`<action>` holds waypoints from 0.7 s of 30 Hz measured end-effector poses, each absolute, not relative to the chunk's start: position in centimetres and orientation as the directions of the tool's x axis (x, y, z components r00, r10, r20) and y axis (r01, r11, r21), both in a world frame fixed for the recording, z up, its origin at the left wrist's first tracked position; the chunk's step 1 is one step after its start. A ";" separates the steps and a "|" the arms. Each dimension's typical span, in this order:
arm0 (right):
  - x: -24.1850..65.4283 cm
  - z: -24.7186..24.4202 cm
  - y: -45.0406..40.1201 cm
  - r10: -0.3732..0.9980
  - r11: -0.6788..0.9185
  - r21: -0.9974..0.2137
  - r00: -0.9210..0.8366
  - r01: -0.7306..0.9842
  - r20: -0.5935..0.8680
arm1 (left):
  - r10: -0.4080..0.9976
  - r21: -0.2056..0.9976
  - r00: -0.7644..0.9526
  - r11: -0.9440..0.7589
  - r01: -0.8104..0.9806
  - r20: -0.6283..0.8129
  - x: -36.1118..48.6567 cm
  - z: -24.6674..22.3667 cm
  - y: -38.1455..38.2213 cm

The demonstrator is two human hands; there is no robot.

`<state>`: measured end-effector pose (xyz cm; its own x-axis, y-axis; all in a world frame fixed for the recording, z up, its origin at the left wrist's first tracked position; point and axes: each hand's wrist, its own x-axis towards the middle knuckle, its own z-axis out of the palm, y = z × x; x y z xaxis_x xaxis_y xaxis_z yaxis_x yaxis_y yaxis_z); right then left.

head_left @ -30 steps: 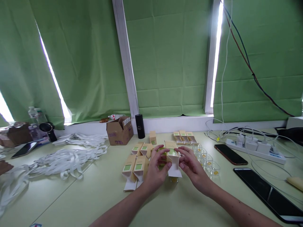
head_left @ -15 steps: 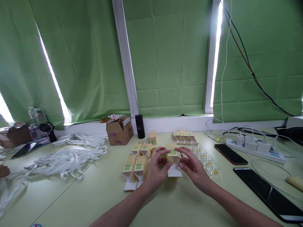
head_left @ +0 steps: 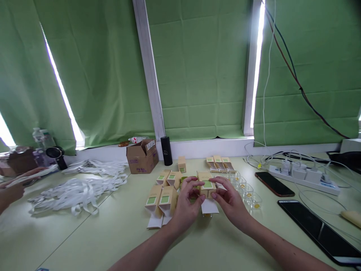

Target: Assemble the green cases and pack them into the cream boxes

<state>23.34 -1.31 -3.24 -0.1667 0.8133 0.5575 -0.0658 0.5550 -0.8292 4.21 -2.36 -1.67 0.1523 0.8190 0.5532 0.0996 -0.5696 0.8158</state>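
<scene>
A small kraft-paper box [head_left: 208,184] with a green window label is between my two hands near the middle of the table, its white flap [head_left: 210,206] hanging out toward me. My left hand [head_left: 188,199] grips its left side with fingertips and thumb. On the other side my right hand [head_left: 228,198] pinches the box's right edge. Below the flap, part of a small clear container [head_left: 207,215] shows. Several similar boxes [head_left: 164,199] with open flaps stand just left of my left hand. Clear plastic cups [head_left: 248,195] with yellow bits inside lie right of my right hand.
Three more boxes [head_left: 220,164] stand at the back, near a black cylinder [head_left: 166,151] and a cardboard carton [head_left: 142,157]. White straps [head_left: 81,190] lie left, beside another person's hand [head_left: 12,195]. Phones [head_left: 275,183], a tablet [head_left: 318,229] and a power strip [head_left: 304,177] lie right.
The box between my hands has tipped slightly, its white flap now sitting lower and to the right. At the far left, another person's hands have come into view with white straps.
</scene>
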 end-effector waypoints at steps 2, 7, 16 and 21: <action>23.3 -3.4 -1.2 0.814 0.557 -0.829 -0.169 -0.050 0.556 | 0.819 0.816 0.150 -0.569 0.100 0.553 4.2 -1.7 -2.4; 23.2 -3.8 -1.0 0.807 0.567 -0.822 -0.166 -0.047 0.566 | 0.815 0.809 0.152 -0.577 0.113 0.559 4.3 -1.9 -2.2; 23.2 -3.2 -1.2 0.825 0.545 -0.835 -0.124 -0.082 0.551 | 0.790 0.782 0.269 -0.601 0.165 0.550 3.4 -1.3 -2.8; 23.4 -2.9 -1.2 0.849 0.502 -0.855 -0.114 -0.132 0.516 | 0.763 0.773 0.397 -0.609 0.176 0.511 3.2 -0.7 -3.4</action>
<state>23.42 -1.17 -2.88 -0.1136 0.8490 0.5160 -0.1319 0.5018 -0.8548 3.17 -3.43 -0.69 0.3966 0.7627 0.5108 0.1763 -0.6094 0.7730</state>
